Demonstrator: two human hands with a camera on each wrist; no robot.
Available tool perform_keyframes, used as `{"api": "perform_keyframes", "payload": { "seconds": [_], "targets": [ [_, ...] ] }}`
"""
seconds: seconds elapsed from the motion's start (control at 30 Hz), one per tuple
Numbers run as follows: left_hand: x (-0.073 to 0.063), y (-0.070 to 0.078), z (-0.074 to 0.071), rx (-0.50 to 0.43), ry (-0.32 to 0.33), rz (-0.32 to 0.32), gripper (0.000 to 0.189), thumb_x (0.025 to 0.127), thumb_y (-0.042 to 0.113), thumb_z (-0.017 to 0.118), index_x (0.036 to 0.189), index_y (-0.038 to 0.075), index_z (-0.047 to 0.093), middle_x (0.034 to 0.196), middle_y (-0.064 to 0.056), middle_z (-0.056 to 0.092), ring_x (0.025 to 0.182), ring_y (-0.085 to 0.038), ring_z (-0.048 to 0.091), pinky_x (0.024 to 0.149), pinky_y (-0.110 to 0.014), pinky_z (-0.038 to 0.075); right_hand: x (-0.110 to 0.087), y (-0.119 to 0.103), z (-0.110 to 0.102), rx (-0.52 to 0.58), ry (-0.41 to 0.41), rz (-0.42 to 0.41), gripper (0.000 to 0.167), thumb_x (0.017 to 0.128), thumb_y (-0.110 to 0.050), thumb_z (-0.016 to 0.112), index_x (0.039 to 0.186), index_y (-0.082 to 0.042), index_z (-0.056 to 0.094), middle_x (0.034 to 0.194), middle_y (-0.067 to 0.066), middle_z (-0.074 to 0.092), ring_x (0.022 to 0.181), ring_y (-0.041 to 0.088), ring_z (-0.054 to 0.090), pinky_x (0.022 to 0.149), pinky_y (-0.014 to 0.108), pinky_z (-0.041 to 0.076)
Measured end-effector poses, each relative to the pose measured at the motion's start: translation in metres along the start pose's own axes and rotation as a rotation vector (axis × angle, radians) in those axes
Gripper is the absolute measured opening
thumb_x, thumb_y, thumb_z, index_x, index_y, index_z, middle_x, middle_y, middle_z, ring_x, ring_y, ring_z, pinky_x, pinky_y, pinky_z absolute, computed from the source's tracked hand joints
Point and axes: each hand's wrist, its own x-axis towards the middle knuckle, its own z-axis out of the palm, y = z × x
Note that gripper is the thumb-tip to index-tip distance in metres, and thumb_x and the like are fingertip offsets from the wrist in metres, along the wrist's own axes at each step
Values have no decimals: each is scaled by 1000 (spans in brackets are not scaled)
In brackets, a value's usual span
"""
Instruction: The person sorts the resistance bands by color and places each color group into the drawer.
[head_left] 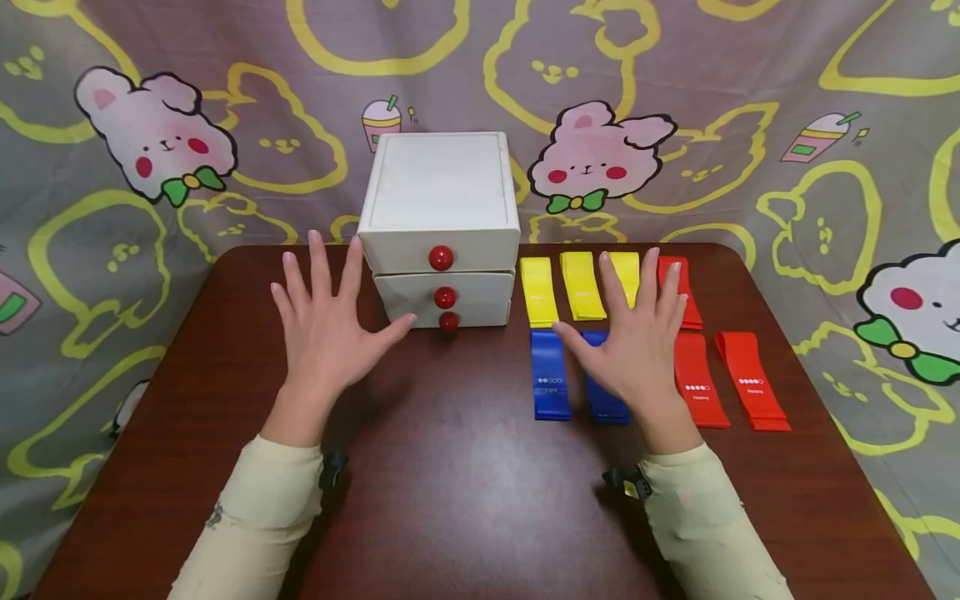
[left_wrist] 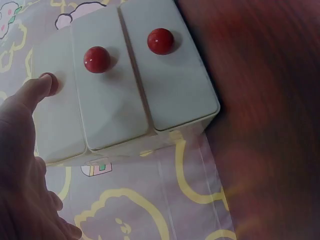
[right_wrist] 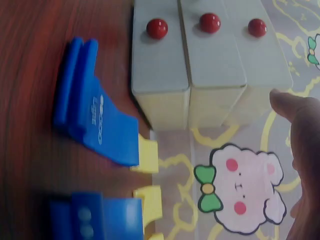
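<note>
Fingers spread wide, my left hand (head_left: 322,342) hovers over the table beside a white drawer box (head_left: 442,187). Its thumb overlaps a red knob in the left wrist view. My right hand (head_left: 637,354), likewise spread and holding nothing, hangs above flat folded resistance bands. Two blue bands (head_left: 551,375) lie below and left of it, the second partly hidden by the hand. Three yellow bands (head_left: 538,292) lie behind them, next to the box. Toward the right are three red bands (head_left: 752,379), printed with white dots and "Heavy".
The box stands at the table's back edge, its drawers closed, with round red knobs (head_left: 441,257) facing me. A patterned cloth (head_left: 255,167) hangs close behind and around the dark wooden table (head_left: 465,500).
</note>
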Motion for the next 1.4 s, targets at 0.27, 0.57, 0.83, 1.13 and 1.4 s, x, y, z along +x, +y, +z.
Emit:
{"api": "perform_keyframes", "payload": {
  "seconds": [0.27,0.57,0.83,1.13,1.4],
  "targets": [
    [16,8,-11,-61,9,-20,111,81,76,58,162,29,-1,164,-5,-20,146,-38,-20,112,-64,-8,0,-25,10,143,127,-96,90,80,-55,71,156,-23,37,163,15,16,149,34,3,111,66,10],
    [43,10,-22,-136,-15,-58,109,81,78,55,161,31,-4,165,-6,-15,148,-37,-14,114,-60,-3,10,-58,23,313,223,-159,78,81,-44,76,149,-18,49,142,15,47,132,31,39,104,57,33],
    [63,8,-29,-210,-65,-61,107,83,76,56,160,34,-4,166,-8,-10,148,-35,-9,113,-64,6,27,-89,28,436,172,-225,71,83,-38,78,144,-11,53,128,11,60,114,25,55,91,45,50],
    [87,6,-29,-325,-94,2,105,84,70,61,160,37,-3,166,5,1,149,-23,6,115,-58,16,45,-119,34,544,61,-193,60,87,-39,75,137,-9,57,124,7,66,105,22,64,87,38,52],
    [102,2,-27,-399,-164,33,102,85,67,62,159,40,-4,164,15,3,148,-15,12,115,-53,19,56,-128,42,590,-32,-120,51,90,-36,75,133,-14,60,119,5,69,94,20,68,82,36,55]
  ]
}}
